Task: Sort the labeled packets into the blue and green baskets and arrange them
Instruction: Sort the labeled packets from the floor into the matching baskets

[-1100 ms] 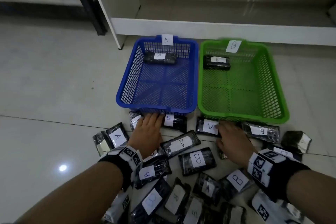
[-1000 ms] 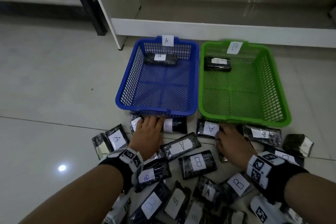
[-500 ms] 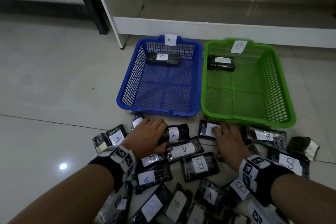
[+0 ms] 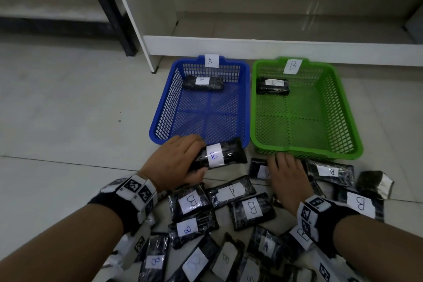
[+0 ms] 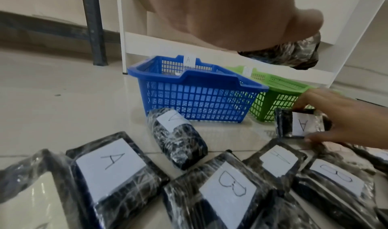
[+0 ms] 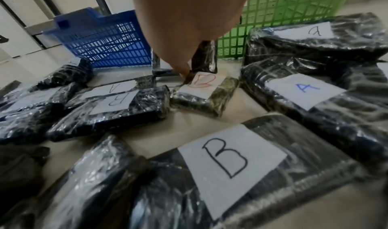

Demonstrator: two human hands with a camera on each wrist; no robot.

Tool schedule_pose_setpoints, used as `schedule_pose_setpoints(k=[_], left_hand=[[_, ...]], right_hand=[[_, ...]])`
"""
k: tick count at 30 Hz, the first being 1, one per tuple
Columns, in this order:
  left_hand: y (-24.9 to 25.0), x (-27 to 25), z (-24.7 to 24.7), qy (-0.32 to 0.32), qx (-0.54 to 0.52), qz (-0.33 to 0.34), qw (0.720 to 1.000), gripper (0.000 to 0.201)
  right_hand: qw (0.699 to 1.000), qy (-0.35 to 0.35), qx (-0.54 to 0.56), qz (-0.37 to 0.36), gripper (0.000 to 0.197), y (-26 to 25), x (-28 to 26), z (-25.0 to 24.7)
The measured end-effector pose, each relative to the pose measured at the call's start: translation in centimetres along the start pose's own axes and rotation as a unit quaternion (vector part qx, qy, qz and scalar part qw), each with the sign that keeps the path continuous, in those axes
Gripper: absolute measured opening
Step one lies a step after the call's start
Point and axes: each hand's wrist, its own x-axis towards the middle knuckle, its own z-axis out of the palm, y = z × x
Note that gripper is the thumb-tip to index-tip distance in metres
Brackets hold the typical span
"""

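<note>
My left hand (image 4: 194, 160) grips a black wrapped packet labeled B (image 4: 225, 155) by its left end and holds it just above the floor, at the front rim of the blue basket (image 4: 206, 119). In the left wrist view that B packet (image 5: 289, 53) hangs under my palm. My right hand (image 4: 278, 165) pinches a packet labeled A (image 5: 300, 124), fingers on its far edge and thumb on the near one, in front of the green basket (image 4: 297, 121). The blue basket holds one A packet (image 4: 202, 82). One B packet (image 4: 272, 84) lies in the green basket.
Several labeled A and B packets (image 4: 251, 209) lie scattered on the tiled floor under and between my forearms. A rolled packet (image 5: 178, 138) lies before the blue basket. A white shelf unit (image 4: 274, 48) stands behind the baskets, with a black post (image 4: 107, 7) at the left.
My left hand closed round the B packet on the floor and lifted it toward the blue basket's front. My right hand settled on the A packet and tilted it up.
</note>
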Motion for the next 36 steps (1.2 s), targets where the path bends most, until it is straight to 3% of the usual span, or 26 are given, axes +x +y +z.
schedule_pose_setpoints(k=[2,5,8,11,15,18,22,25,27,31,34,36], left_hand=[[-0.3,0.5,-0.5,0.012,0.011,-0.006,1.0,0.049],[-0.2,2.4,-1.7,0.032,0.0,-0.027,0.999,0.049],[0.8,5.5,-2.4,0.054,-0.052,-0.082,0.994,0.047],[1.6,9.4,-3.0,0.079,-0.106,-0.13,0.983,0.042],[2.5,17.0,-3.5,0.072,-0.146,-0.187,0.969,0.037],[3.8,21.2,-1.4,0.042,-0.208,-0.257,0.943,0.033],[6.8,22.6,3.7,-0.045,-0.215,-0.294,0.93,0.029],[7.9,22.0,7.6,-0.162,-0.164,-0.298,0.926,0.026],[8.2,22.5,9.5,-0.23,-0.107,-0.286,0.924,0.024],[8.4,23.1,11.6,-0.287,-0.028,-0.288,0.913,0.022],[8.8,23.4,12.9,-0.317,0.041,-0.255,0.912,0.026],[9.5,23.2,13.0,-0.363,0.099,-0.254,0.891,0.032]], right_hand=[[1.0,0.006,0.01,-0.028,0.028,0.0,-0.2,-0.5],[0.993,0.025,0.053,-0.102,0.062,0.0,-0.2,-2.0],[0.985,0.081,0.103,-0.115,0.054,1.1,0.8,-4.8],[0.98,0.092,0.167,-0.055,0.053,4.1,2.0,-7.4],[0.939,0.146,0.28,0.139,0.052,9.5,2.1,-10.2],[0.887,0.186,0.334,0.258,0.055,13.3,2.2,-10.8],[0.829,0.221,0.382,0.344,0.05,17.0,2.2,-9.9],[0.828,0.213,0.388,0.345,0.05,17.6,1.9,-9.4],[0.843,0.207,0.378,0.322,0.051,18.0,1.6,-8.9],[0.866,0.186,0.359,0.294,0.054,18.6,1.1,-8.0],[0.855,0.178,0.373,0.313,0.052,19.0,1.0,-7.3],[0.846,0.17,0.385,0.328,0.052,18.9,1.3,-6.8]])
